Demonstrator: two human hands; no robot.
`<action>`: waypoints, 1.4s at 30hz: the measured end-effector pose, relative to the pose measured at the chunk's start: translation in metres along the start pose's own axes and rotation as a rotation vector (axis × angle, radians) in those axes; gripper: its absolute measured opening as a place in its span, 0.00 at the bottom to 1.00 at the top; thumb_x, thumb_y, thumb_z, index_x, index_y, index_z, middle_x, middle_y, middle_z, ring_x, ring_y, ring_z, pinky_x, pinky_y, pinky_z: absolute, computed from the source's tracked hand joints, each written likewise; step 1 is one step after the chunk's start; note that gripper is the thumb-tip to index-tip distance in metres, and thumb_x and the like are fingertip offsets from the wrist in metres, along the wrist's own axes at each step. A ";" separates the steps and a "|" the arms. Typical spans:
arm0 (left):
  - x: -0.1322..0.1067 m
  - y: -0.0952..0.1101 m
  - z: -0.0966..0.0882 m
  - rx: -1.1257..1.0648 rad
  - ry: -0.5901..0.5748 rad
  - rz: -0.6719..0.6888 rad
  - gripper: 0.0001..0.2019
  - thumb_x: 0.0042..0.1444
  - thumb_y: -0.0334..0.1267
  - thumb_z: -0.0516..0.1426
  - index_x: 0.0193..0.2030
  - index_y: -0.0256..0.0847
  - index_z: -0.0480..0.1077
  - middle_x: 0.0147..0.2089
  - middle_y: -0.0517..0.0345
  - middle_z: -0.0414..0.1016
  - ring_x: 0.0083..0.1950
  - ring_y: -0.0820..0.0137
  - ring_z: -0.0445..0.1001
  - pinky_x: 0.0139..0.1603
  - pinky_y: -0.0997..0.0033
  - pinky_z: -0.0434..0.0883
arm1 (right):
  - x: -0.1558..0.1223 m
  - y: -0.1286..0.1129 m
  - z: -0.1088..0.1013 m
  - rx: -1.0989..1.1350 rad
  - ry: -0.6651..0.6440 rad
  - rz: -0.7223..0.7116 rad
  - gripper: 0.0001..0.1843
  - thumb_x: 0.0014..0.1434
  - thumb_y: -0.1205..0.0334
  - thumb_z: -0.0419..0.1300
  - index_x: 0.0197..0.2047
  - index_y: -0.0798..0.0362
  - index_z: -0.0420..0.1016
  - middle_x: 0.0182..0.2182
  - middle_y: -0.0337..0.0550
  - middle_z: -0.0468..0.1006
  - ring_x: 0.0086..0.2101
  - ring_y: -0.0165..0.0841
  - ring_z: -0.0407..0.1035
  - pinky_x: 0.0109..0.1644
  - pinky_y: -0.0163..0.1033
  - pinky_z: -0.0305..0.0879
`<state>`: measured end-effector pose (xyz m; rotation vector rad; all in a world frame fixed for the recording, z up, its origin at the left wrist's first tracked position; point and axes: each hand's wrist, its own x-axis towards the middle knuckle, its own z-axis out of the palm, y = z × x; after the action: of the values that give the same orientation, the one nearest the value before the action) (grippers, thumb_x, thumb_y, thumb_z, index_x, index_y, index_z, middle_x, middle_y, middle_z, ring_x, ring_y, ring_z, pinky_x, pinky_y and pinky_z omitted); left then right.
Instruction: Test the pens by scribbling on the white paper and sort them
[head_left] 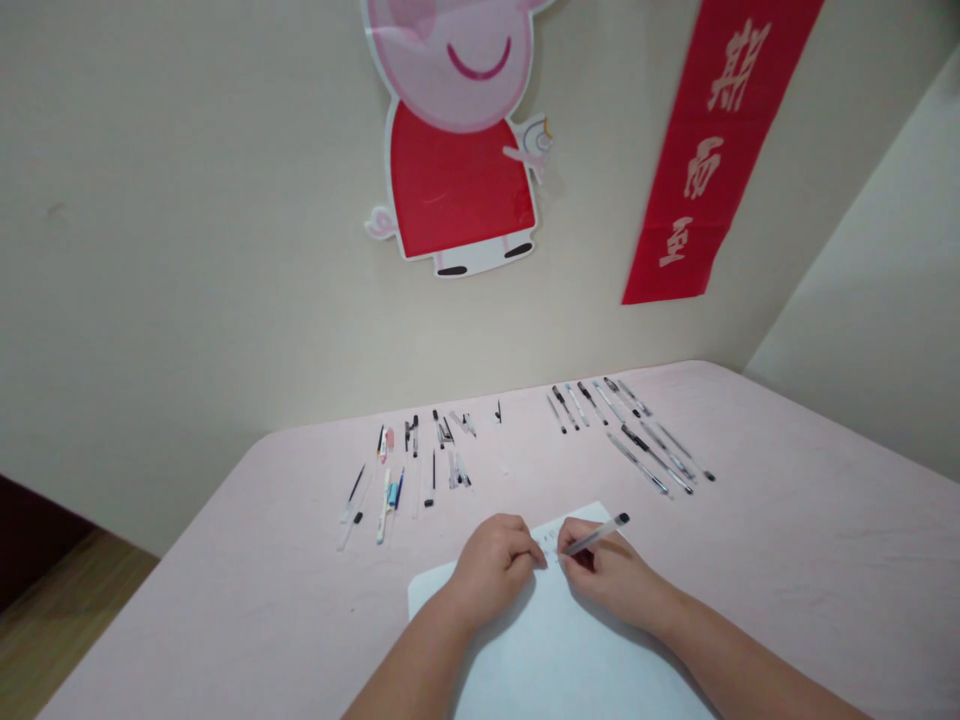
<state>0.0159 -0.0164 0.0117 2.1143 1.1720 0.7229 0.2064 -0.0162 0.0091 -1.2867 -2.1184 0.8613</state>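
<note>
White paper on pink table, right fingers gripping pen, left fingers curled shut (on paper), beige wall.

A pink table carries a white sheet at the near middle, scattered pen parts far left, and whole pens in rows far right.
</note>
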 end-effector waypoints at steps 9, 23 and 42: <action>0.000 0.000 -0.001 0.000 0.005 -0.002 0.17 0.46 0.24 0.50 0.30 0.42 0.79 0.30 0.56 0.73 0.36 0.68 0.71 0.41 0.70 0.64 | 0.000 0.000 0.000 -0.023 -0.013 -0.026 0.07 0.47 0.72 0.51 0.24 0.53 0.66 0.19 0.33 0.63 0.22 0.28 0.59 0.27 0.33 0.52; 0.000 -0.001 0.000 -0.001 0.009 0.005 0.17 0.45 0.24 0.50 0.30 0.41 0.80 0.30 0.56 0.73 0.36 0.69 0.71 0.42 0.70 0.64 | 0.001 0.003 0.000 0.002 -0.022 -0.025 0.06 0.46 0.71 0.51 0.24 0.53 0.67 0.19 0.34 0.62 0.22 0.28 0.58 0.27 0.33 0.52; 0.001 -0.001 0.001 -0.006 0.021 0.008 0.17 0.45 0.24 0.50 0.29 0.41 0.79 0.29 0.56 0.74 0.36 0.69 0.71 0.42 0.70 0.64 | 0.009 0.016 -0.010 0.333 0.079 0.066 0.06 0.52 0.63 0.55 0.29 0.53 0.72 0.26 0.38 0.72 0.31 0.33 0.66 0.36 0.36 0.61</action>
<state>0.0164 -0.0153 0.0107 2.1131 1.1715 0.7528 0.2186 0.0003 0.0045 -1.1972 -1.7877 1.1174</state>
